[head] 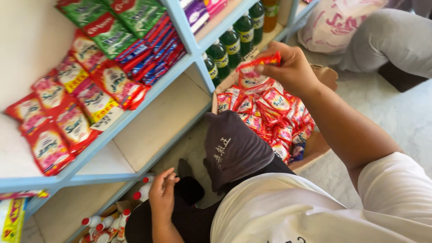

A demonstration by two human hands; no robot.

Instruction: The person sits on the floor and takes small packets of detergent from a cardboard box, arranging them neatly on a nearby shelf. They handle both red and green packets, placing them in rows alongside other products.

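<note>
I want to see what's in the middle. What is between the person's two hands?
In the head view, a dark grey cap on the person's knee lies between the left hand and the right hand, which pinches a red sachet.

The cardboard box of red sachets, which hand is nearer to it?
Right. The right hand holds a red sachet just above the cardboard box; the left hand rests away, near white bottles.

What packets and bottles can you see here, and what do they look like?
Red sachet: pinched in the right hand, small and flat.
Sachet pile: in a cardboard box on the floor, red and white.
Pouches: on the blue shelf, red, pink and yellow.
Green packs: higher up, flat.
Dark green bottles: in a row.
White bottles: red caps, near the left hand.
</note>
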